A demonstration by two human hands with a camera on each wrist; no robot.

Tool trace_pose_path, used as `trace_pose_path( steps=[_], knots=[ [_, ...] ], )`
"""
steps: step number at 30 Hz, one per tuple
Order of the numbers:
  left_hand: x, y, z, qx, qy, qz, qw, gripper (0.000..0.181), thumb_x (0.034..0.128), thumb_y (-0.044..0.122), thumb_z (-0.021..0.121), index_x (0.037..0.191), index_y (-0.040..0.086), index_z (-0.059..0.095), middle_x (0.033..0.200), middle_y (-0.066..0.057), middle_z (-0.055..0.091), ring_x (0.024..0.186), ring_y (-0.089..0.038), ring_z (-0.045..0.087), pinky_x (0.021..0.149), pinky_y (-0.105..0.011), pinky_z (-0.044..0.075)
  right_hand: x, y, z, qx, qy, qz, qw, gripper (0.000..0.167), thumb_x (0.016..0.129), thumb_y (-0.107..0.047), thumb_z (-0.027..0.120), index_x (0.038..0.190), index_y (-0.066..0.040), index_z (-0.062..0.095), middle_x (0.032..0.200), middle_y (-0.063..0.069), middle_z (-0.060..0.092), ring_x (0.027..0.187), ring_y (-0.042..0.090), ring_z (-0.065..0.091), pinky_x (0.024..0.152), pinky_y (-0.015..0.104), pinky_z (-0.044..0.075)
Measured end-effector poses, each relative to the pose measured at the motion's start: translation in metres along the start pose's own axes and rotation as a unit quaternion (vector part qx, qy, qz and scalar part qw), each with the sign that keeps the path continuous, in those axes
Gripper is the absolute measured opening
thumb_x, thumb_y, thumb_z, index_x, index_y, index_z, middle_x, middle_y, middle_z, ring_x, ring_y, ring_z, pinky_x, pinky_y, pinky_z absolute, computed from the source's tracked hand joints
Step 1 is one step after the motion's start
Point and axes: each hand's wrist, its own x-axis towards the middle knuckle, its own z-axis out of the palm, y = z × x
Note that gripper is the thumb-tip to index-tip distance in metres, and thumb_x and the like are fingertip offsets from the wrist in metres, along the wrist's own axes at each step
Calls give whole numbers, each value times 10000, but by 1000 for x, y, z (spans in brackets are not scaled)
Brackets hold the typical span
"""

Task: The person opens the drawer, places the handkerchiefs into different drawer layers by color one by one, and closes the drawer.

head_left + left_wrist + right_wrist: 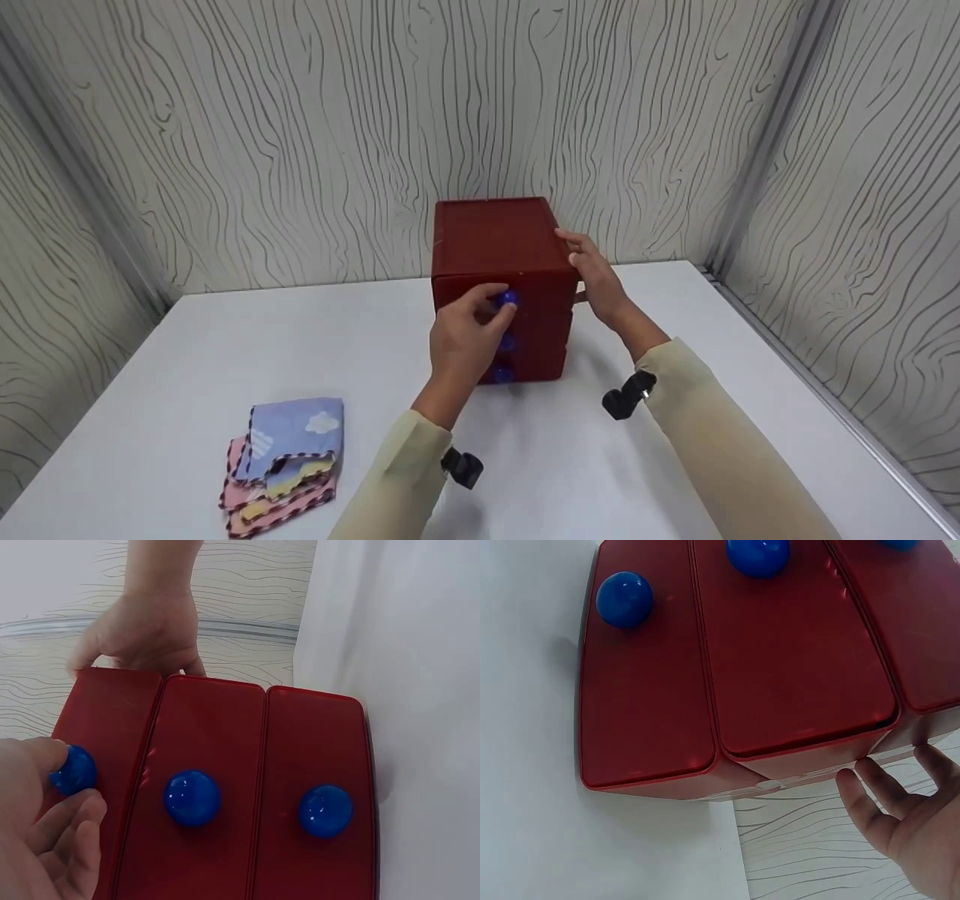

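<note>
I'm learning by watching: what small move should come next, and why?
Probably a gentle pull on the top blue knob: the left hand pinches it, while the right hand touches the side of the red drawer unit, perhaps steadying it.

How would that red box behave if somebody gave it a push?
The red box would probably keep its shape, as its walls look flat and stiff. It seems likelier to slide than roll, being square-cornered and standing on a smooth-looking table. Its round, glossy knobs might feel a little slippery.
</note>
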Motion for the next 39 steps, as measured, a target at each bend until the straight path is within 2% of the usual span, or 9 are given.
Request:
trace_pose_path(
  steps=[8,15,18,21,25,28,33,35,39],
  knots=[
    [2,-3,0,31,66,83,9999,248,871,378,692,1115,335,691,852,106,696,730,-61,598,653,-250,514,1,2,1,-9,-1,-71,10000,527,1000,-207,222,1517,-102,243,1505,175,332,1182,394,518,731,481,542],
    [-1,-4,0,34,92,141,9999,257,880,382,680,1127,311,671,868,101,706,739,-48,616,670,-253,528,13,30,-4,127,52,-79,9999,505,1015,-275,233,1516,-223,260,1504,106,339,1186,364,519,691,445,547],
    [-5,-7,0,-2,136,115,9998,223,890,369,668,1088,269,649,864,95,706,741,-43,621,679,-249,535,14,31,-4,138,81,-80,9998,504,1012,-280,236,1513,-234,269,1505,93,343,1172,350,523,669,425,545],
    [-12,-11,-2,-97,22,-103,9999,138,897,351,650,1002,262,631,822,102,678,733,-55,598,671,-251,517,11,23,-3,126,38,-61,9999,516,1007,-248,233,1519,-190,255,1523,123,323,1183,377,512,685,438,544],
    [-22,-17,-5,-17,-429,-526,9977,88,892,354,632,953,291,643,779,118,630,740,-72,565,650,-263,479,3,6,-1,121,-55,5,9999,520,1010,-225,236,1523,-140,240,1538,152,308,1209,393,497,741,463,534],
    [-27,-23,-5,165,-755,-776,9940,150,880,363,635,1015,302,662,792,123,627,753,-76,565,638,-260,474,1,2,-1,120,-33,8,9999,519,1009,-226,249,1520,-132,253,1534,156,326,1186,370,525,735,445,534],
    [-31,-33,1,108,-1060,-1104,9882,267,886,343,634,1152,324,641,868,97,641,806,-93,574,675,-264,496,7,16,-4,170,30,-93,9998,544,989,-267,348,1517,-160,271,1496,157,384,1130,317,575,689,374,548],
    [-32,-36,4,-25,-1123,-1191,9865,293,891,332,632,1184,335,626,904,83,646,836,-100,579,698,-276,507,9,22,-4,191,-18,-137,9997,588,971,-286,422,1524,-189,249,1491,149,386,1159,312,564,742,363,548],
    [-32,-38,9,-191,-1152,-1320,9843,312,892,324,640,1201,353,605,953,70,647,878,-110,584,729,-293,525,10,23,0,136,-115,-118,9998,698,932,-306,529,1540,-244,192,1529,125,331,1285,329,474,930,468,494]
  ],
)
